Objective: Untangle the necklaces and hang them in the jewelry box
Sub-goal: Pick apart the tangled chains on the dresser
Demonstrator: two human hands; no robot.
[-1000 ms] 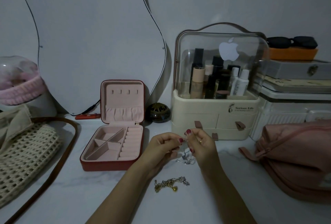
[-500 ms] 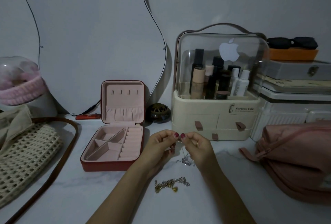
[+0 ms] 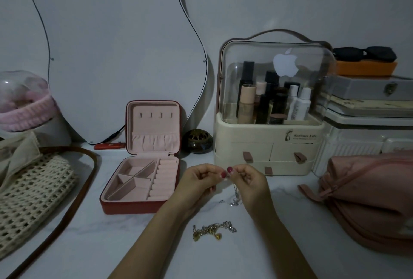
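Pinching a thin silver necklace [image 3: 235, 196] between them, the left hand [image 3: 199, 181] and right hand [image 3: 250, 181] meet fingertip to fingertip above the desk [image 3: 93, 245], just right of the jewelry box [image 3: 143, 173]. Both hands have their fingers curled in, thumb and forefinger closed on the chain near its top end. The chain hangs down from the pinch, and its lower part lies in a small silver heap on the desk below the right hand. How the strands cross inside that heap is too fine to make out.

A second necklace [image 3: 212, 231], gold with small charms, lies bunched on the desk between the two forearms, nearer the camera and apart from the silver one.

The jewelry box stands open, its lid upright with a row of four hooks and a gathered pocket, its tray showing pink compartments and ring rolls. A cosmetics organizer [image 3: 270, 151] sits behind the hands, a pink pouch [image 3: 368, 200] at far right, and a woven bag [image 3: 33, 189] at far left.
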